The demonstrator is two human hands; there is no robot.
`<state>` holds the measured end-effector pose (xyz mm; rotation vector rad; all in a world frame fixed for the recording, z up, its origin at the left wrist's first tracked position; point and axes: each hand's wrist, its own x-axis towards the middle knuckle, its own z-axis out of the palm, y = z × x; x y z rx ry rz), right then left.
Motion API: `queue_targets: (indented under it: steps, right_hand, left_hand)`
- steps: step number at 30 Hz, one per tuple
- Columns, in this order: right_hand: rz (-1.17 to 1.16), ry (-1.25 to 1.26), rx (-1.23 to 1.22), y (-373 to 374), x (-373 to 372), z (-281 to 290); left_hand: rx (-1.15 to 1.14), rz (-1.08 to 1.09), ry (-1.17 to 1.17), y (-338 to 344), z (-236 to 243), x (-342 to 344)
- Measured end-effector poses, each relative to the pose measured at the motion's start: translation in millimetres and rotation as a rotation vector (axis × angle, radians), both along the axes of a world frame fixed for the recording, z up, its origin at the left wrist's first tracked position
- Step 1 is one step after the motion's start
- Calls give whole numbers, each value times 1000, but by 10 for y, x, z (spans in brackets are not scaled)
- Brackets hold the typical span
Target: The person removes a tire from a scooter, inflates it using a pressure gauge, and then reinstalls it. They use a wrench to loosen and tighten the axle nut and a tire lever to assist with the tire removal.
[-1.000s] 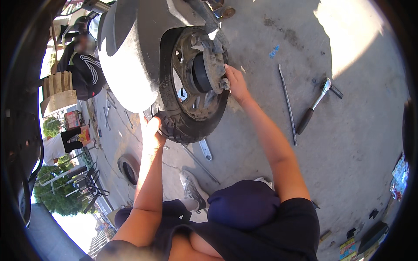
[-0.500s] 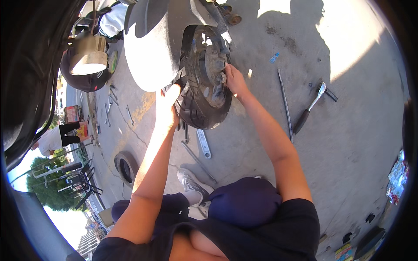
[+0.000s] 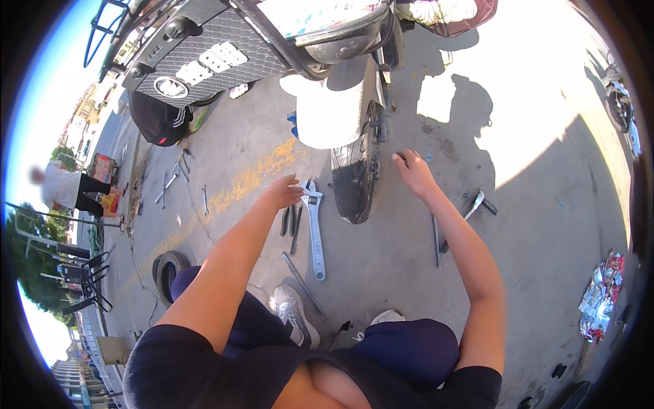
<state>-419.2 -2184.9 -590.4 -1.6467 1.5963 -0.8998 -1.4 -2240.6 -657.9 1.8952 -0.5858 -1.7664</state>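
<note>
The scooter's front wheel [image 3: 354, 184], with its black tyre, stands on the concrete under a white fender [image 3: 334, 116]. My left hand [image 3: 283, 191] is held out left of the wheel, fingers apart and nothing in them, over the head end of a large silver adjustable wrench [image 3: 315, 235]. Beside that wrench lie dark-handled pliers [image 3: 293, 221]. On the wheel's other side, my right hand [image 3: 412, 170] hangs in the air, apart from the tyre, its fingers loosely bent and empty.
A metal bar [image 3: 303, 283] lies by my left shoe. To the right are another bar [image 3: 437, 242] and a ratchet [image 3: 475, 204]. Loose tyres [image 3: 170, 273] and several wrenches [image 3: 174, 176] lie left. A basket frame [image 3: 293, 54] overhangs the wheel. Shiny wrappers [image 3: 603, 300] lie far right.
Both hands have let go of the wheel area and moved apart from it. My view has shifted, so the scooter's front panel and basket now show.
</note>
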Motion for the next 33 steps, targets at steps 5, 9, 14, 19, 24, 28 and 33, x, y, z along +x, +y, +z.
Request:
queue_targets:
  steps: [5, 9, 14, 19, 24, 28, 33]
  right_hand:
    - [186, 340, 11, -23, -382, 552]
    - [381, 646, 210, -241, -353, 859]
    - [557, 955, 458, -558, -288, 885]
    - [559, 1145, 475, -392, -540, 911]
    - [498, 1061, 659, -183, -222, 1083]
    - [525, 1033, 691, -104, -85, 1079]
    - [662, 811, 435, 43, -223, 514]
  left_hand:
    - [29, -170, -322, -317, -283, 171]
    - [12, -93, -291, -698, -698, 54]
    - [-199, -409, -390, -1277, -93, -93]
    - [-638, -256, -245, -1557, -34, -57]
    - [-368, -841, -597, -1134, -733, 326]
    - [-635, -1002, -641, -936, -896, -12]
    - [-705, -858, -569, -389, -1115, -696]
